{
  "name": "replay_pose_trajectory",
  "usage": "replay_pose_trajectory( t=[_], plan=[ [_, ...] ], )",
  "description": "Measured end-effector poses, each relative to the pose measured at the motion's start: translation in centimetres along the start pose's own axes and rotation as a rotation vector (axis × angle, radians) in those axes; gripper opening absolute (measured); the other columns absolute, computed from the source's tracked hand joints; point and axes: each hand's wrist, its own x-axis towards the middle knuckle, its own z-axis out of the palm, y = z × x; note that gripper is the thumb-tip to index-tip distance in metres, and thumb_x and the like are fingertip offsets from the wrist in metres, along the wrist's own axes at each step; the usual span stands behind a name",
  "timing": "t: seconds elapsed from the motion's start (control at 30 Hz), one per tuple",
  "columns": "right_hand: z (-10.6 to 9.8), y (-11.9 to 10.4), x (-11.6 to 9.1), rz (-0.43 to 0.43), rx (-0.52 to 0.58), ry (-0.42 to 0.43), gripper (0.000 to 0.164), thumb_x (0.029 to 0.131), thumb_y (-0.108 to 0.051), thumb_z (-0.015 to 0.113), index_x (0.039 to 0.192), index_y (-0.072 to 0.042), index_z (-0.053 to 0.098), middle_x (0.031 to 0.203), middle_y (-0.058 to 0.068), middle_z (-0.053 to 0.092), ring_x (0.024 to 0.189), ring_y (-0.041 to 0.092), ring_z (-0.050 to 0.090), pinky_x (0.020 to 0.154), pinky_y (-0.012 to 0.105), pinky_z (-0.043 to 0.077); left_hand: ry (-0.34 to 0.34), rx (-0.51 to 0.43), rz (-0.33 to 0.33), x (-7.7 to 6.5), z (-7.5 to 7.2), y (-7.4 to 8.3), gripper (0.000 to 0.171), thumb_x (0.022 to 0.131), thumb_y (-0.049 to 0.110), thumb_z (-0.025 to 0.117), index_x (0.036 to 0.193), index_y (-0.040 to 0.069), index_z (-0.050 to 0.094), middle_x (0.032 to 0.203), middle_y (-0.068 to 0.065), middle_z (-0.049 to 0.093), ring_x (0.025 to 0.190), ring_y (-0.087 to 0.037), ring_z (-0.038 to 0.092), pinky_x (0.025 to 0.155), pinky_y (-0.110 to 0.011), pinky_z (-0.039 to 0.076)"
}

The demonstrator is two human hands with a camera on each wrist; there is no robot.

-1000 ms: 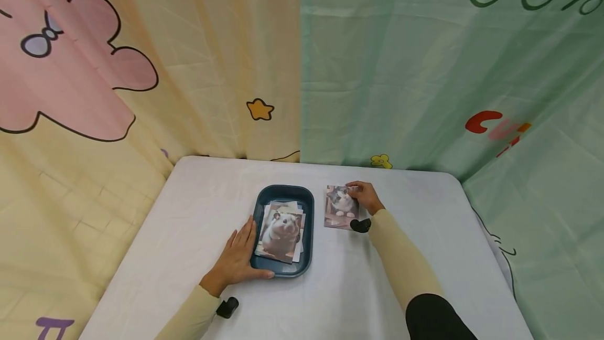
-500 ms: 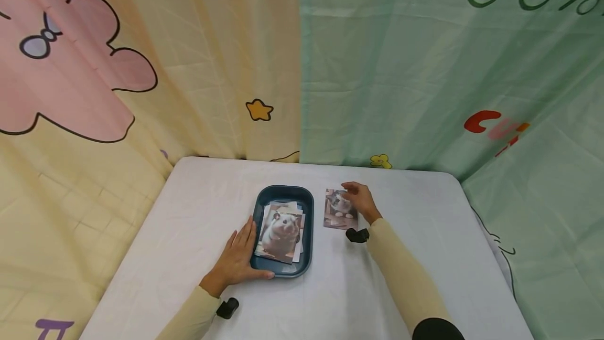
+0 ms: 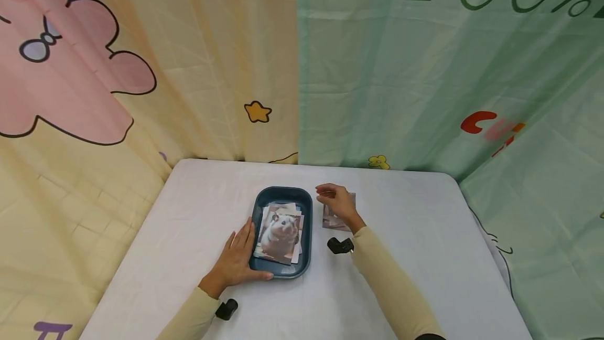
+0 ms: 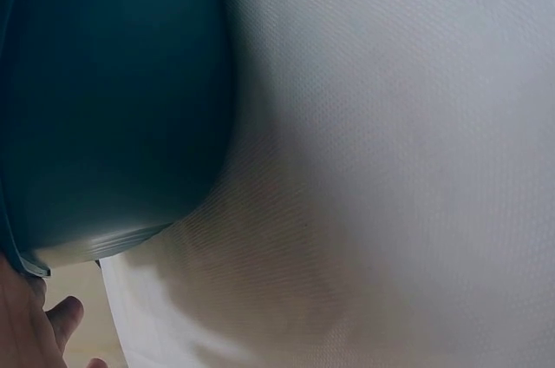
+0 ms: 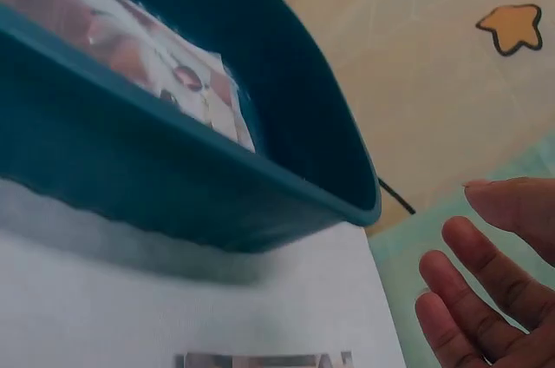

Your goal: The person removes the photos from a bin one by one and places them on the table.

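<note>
A dark teal tray (image 3: 305,235) stands on the white table, holding a loose stack of photo cards. The top card (image 3: 279,236) pictures a pale, mouse-like animal. My left hand (image 3: 238,261) rests along the tray's left side, fingers extended and thumb at the near corner. To the right of the tray lies another photo card (image 3: 334,220), mostly hidden under my right hand (image 3: 338,202). That hand is above the card with nothing in its grasp; the right wrist view shows its fingers (image 5: 481,255) loosely bent and apart, beside the tray's end.
A white cloth covers the table (image 3: 401,256). Behind it hang a yellow curtain (image 3: 212,67) and a green curtain (image 3: 377,67) with cartoon prints. A small black wrist camera (image 3: 340,245) sits at the right wrist, another camera (image 3: 226,309) at the left.
My right hand has let go of the card at the right and moved left across it, toward the tray. The card stays on the table. My left hand has kept its place.
</note>
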Motion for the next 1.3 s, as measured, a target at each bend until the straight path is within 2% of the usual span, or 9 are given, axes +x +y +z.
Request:
replay_pose_trajectory(
  t=[0.13,0.23,0.4,0.6,0.77,0.93,1.13,1.3],
  plan=[
    [1.4,-0.8,-0.3,-0.090,0.032,-0.044,0.030,0.089,-0.001,0.065,0.118,0.006,0.063,0.112,0.020,0.066,0.101,0.032,0.063,0.090,0.042,0.052,0.004,0.010,0.000,0.0,0.0,0.0,0.140,0.060,0.087,0.060,0.152,-0.006,0.008,0.160,-0.019,-0.001,0.147,-0.035,0.009,0.114,-0.058,0.010],
    [2.5,-1.1,-0.4,-0.123,0.051,-0.069,0.028,0.089,0.001,0.065,0.117,0.007,0.064,0.112,0.021,0.066,0.101,0.033,0.064,0.089,0.043,0.052,-0.002,0.014,-0.005,0.0,0.0,0.0,0.141,0.060,0.087,0.060,0.152,-0.005,0.007,0.160,-0.019,-0.002,0.147,-0.034,0.008,0.115,-0.058,0.009],
    [4.3,-1.5,-0.5,-0.116,0.034,-0.101,0.028,0.090,0.000,0.064,0.118,0.006,0.063,0.115,0.019,0.065,0.105,0.033,0.063,0.090,0.042,0.052,-0.011,0.017,-0.011,0.0,-0.1,0.0,0.140,0.060,0.087,0.059,0.152,-0.005,0.007,0.160,-0.019,-0.003,0.147,-0.034,0.006,0.115,-0.057,0.006],
    [6.5,-1.6,-0.8,-0.087,0.008,-0.148,0.032,0.091,-0.004,0.064,0.122,0.004,0.062,0.123,0.019,0.062,0.118,0.035,0.056,0.097,0.045,0.047,0.002,0.024,-0.004,0.0,0.0,0.0,0.139,0.060,0.086,0.060,0.152,-0.006,0.009,0.160,-0.019,-0.002,0.147,-0.034,0.005,0.115,-0.057,0.005],
    [8.2,-1.5,-1.1,-0.108,-0.046,-0.136,0.033,0.090,-0.002,0.065,0.122,0.005,0.061,0.124,0.019,0.061,0.121,0.036,0.053,0.102,0.048,0.041,-0.003,0.026,0.001,0.0,0.0,0.0,0.139,0.061,0.086,0.059,0.152,-0.006,0.009,0.160,-0.019,-0.002,0.147,-0.034,0.005,0.115,-0.057,0.005],
    [9.2,-1.4,-1.1,-0.111,-0.065,-0.113,0.033,0.090,0.000,0.064,0.122,0.005,0.061,0.124,0.020,0.061,0.120,0.038,0.052,0.100,0.052,0.042,-0.002,0.019,-0.001,0.0,0.0,0.1,0.138,0.061,0.085,0.061,0.151,-0.006,0.009,0.160,-0.020,-0.001,0.147,-0.035,0.006,0.115,-0.058,0.005],
    [10.2,-1.0,-0.7,-0.038,-0.106,-0.134,0.036,0.087,-0.001,0.066,0.122,0.004,0.062,0.124,0.019,0.061,0.118,0.037,0.054,0.094,0.049,0.047,0.018,0.016,0.008,-0.1,0.1,0.0,0.137,0.062,0.083,0.062,0.151,-0.006,0.010,0.160,-0.019,0.000,0.147,-0.034,0.007,0.114,-0.058,0.006],
    [11.2,-0.5,-0.5,0.000,-0.170,-0.109,0.037,0.085,-0.001,0.068,0.121,0.001,0.065,0.121,0.017,0.063,0.113,0.034,0.058,0.090,0.048,0.049,0.043,0.017,0.022,-0.2,0.1,0.0,0.136,0.062,0.082,0.063,0.151,-0.007,0.012,0.160,-0.020,0.003,0.147,-0.035,0.009,0.114,-0.059,0.009]
  ],
)
